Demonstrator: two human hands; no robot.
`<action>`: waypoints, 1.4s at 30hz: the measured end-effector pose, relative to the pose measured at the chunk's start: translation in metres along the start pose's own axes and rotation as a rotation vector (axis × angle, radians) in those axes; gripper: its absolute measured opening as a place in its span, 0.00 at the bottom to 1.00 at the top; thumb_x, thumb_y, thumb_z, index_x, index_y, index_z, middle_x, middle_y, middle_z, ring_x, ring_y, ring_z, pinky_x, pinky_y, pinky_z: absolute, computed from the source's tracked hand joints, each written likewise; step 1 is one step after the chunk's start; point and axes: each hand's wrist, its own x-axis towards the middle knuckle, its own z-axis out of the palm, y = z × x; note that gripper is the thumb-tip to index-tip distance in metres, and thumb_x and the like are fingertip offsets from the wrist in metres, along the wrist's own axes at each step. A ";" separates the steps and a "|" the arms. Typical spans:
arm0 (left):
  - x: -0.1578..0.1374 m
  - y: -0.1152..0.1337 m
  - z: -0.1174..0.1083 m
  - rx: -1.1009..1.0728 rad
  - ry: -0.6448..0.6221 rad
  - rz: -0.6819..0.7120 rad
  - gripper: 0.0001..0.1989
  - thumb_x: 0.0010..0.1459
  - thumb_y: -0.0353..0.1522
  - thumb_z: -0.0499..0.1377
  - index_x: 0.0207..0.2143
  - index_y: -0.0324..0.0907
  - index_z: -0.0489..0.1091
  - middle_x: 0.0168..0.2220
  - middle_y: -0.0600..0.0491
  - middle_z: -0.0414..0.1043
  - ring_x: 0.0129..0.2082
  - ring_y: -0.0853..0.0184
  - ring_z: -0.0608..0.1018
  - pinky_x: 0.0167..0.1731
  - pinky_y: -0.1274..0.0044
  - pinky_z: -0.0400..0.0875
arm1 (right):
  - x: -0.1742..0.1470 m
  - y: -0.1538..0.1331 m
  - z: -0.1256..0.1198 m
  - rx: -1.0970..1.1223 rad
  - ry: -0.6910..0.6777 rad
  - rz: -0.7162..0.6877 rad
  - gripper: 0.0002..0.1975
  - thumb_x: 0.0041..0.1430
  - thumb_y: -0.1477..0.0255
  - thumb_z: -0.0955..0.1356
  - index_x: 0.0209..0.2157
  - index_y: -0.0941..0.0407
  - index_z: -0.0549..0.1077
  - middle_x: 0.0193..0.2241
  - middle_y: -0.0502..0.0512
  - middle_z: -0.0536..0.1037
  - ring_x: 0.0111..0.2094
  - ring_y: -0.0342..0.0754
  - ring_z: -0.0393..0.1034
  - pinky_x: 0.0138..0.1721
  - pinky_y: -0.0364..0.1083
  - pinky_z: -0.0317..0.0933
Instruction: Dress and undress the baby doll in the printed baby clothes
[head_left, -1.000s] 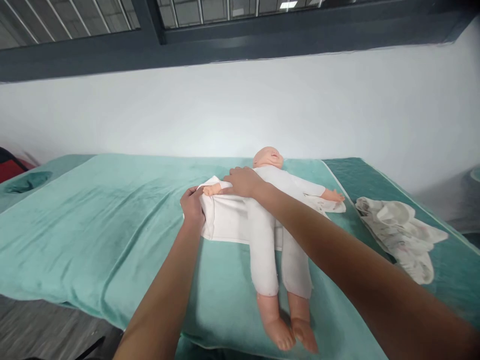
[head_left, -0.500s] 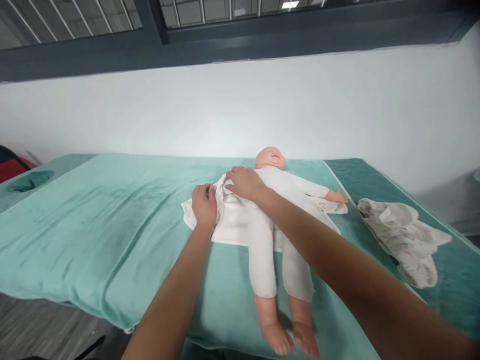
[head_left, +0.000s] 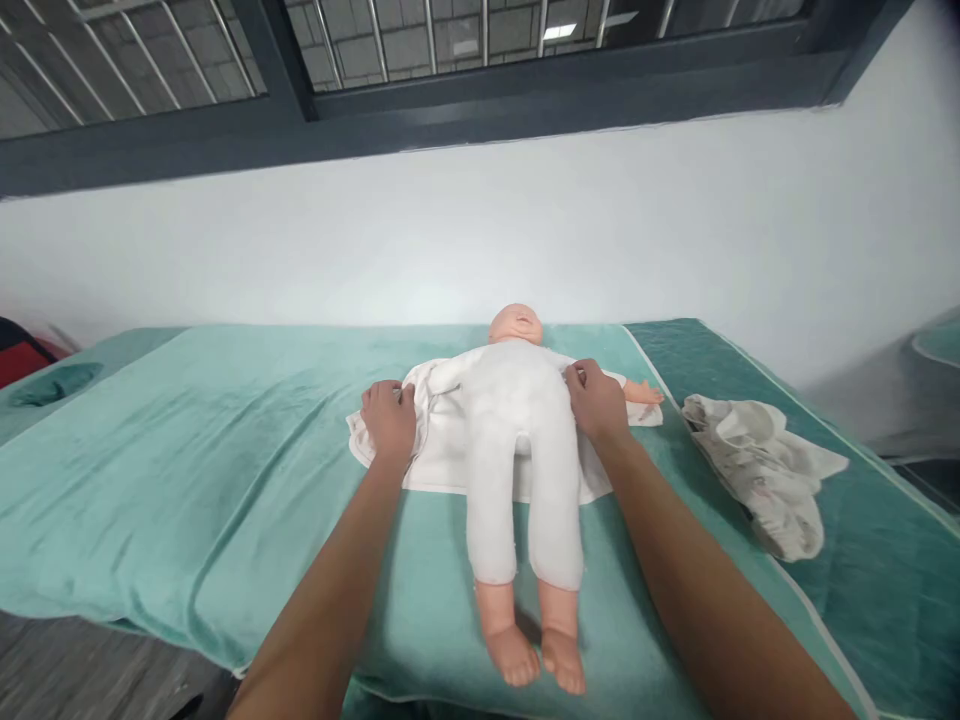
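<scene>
A baby doll point(head_left: 517, 400) with a white cloth body lies on its back, bare feet toward me. Spread beneath it is a white baby shirt point(head_left: 442, 465), its cloth bunched around the doll's arm on the left. My left hand point(head_left: 390, 418) is closed on that bunched sleeve, off to the doll's left side in view. At the other side of the torso, my right hand point(head_left: 598, 402) has its fingers bent in against the doll's upper arm and the shirt. What those fingertips pinch is hidden. The doll's small hand point(head_left: 643, 393) shows beyond my right hand.
A crumpled white printed garment point(head_left: 761, 470) lies to the right on a darker green strip. The green sheet point(head_left: 187, 450) covers the bed, which meets a white wall point(head_left: 375, 240). A red and black item point(head_left: 22, 350) sits at the far left.
My right hand has moved from the bunched sleeve on the left across to the doll's right side in view. My left hand stays at the sleeve. The doll now lies straighter in view.
</scene>
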 end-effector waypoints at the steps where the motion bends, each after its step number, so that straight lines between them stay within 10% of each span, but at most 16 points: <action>1: -0.001 0.002 -0.001 -0.007 0.020 0.044 0.10 0.62 0.37 0.54 0.40 0.42 0.70 0.45 0.44 0.75 0.52 0.52 0.70 0.51 0.63 0.64 | -0.002 -0.001 -0.001 -0.020 -0.021 0.006 0.20 0.66 0.60 0.56 0.45 0.55 0.73 0.35 0.63 0.80 0.39 0.59 0.72 0.39 0.52 0.60; 5: -0.009 0.017 -0.006 -0.062 0.013 0.176 0.09 0.64 0.35 0.51 0.40 0.43 0.69 0.43 0.45 0.75 0.51 0.55 0.72 0.51 0.65 0.63 | -0.004 -0.009 -0.005 0.064 -0.076 -0.018 0.21 0.66 0.58 0.58 0.50 0.54 0.72 0.38 0.63 0.81 0.42 0.61 0.74 0.43 0.53 0.61; 13: -0.005 0.065 -0.008 -0.306 -0.102 -0.045 0.07 0.64 0.37 0.52 0.38 0.45 0.66 0.37 0.50 0.76 0.37 0.61 0.76 0.36 0.72 0.65 | -0.002 -0.005 -0.001 0.501 -0.237 -0.098 0.25 0.61 0.56 0.63 0.57 0.52 0.68 0.38 0.56 0.81 0.38 0.53 0.75 0.47 0.53 0.66; 21: 0.031 0.106 -0.015 -0.566 -0.221 -0.072 0.05 0.59 0.34 0.56 0.34 0.42 0.66 0.31 0.54 0.73 0.30 0.68 0.73 0.33 0.76 0.65 | -0.009 -0.012 0.021 0.767 -0.518 -0.256 0.34 0.59 0.57 0.67 0.64 0.49 0.57 0.65 0.57 0.63 0.66 0.53 0.55 0.64 0.54 0.54; 29: 0.010 0.146 -0.076 -0.677 -0.733 -0.057 0.04 0.54 0.30 0.58 0.32 0.41 0.66 0.35 0.49 0.79 0.26 0.68 0.78 0.26 0.77 0.66 | -0.010 -0.008 0.026 0.725 -0.621 -0.259 0.37 0.61 0.55 0.67 0.67 0.50 0.53 0.69 0.56 0.53 0.69 0.53 0.49 0.68 0.55 0.46; 37: -0.007 0.100 -0.080 -0.361 -0.421 -0.024 0.06 0.57 0.33 0.55 0.31 0.43 0.70 0.33 0.51 0.78 0.28 0.66 0.77 0.26 0.76 0.67 | -0.011 -0.008 0.026 0.744 -0.604 -0.262 0.36 0.60 0.54 0.67 0.66 0.49 0.56 0.69 0.56 0.55 0.68 0.54 0.50 0.68 0.55 0.46; 42: -0.056 0.090 -0.100 -0.501 -0.732 0.097 0.10 0.59 0.39 0.55 0.30 0.44 0.72 0.33 0.53 0.77 0.32 0.64 0.77 0.30 0.75 0.70 | -0.012 -0.009 0.024 0.738 -0.597 -0.253 0.36 0.60 0.54 0.67 0.66 0.50 0.56 0.69 0.57 0.55 0.68 0.55 0.51 0.68 0.55 0.47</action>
